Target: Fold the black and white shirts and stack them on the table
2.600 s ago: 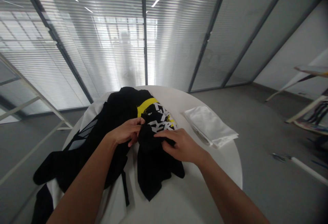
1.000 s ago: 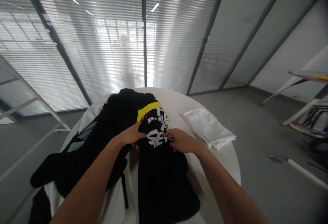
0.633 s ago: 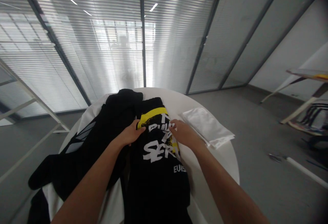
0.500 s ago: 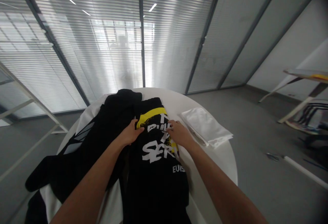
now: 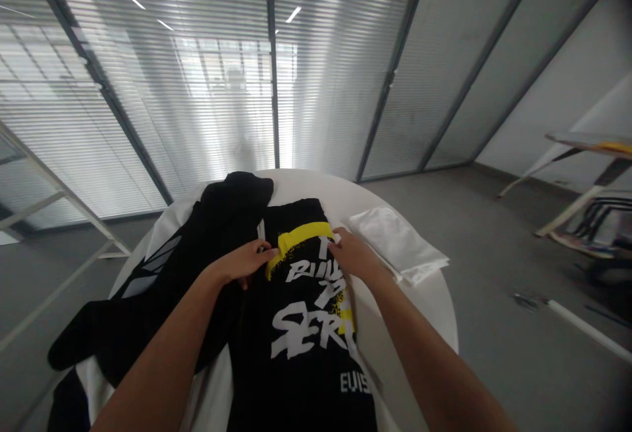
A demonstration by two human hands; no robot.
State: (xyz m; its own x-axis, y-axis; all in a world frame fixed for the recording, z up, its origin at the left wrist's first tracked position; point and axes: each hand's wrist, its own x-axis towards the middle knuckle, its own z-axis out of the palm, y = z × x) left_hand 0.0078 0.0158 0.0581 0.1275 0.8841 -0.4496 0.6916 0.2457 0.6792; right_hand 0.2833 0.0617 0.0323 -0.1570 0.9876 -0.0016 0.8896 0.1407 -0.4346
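Black printed garment (image 5: pixel 301 396) — bunched earlier, now spread out, more lettering (image 5: pixel 291 333) bared; hands (image 5: pixel 247 261) apparently shifted to yellow band (image 5: pixel 307 232).

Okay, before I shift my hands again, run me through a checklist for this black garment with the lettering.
1. Hands at the edges: ok; left hand and right hand are on either side by the yellow band.
2. Firm grip: cannot tell; the fingers are partly hidden.
3. Lettering fully showing: not ok; on the printed garment it runs out at the right edge.
4. Near end in view: not ok; cut off by the picture's bottom.
5. Apart from the folded white cloth: ok.
6. Gap to the other black garment: not ok; they seem to meet at the far end.
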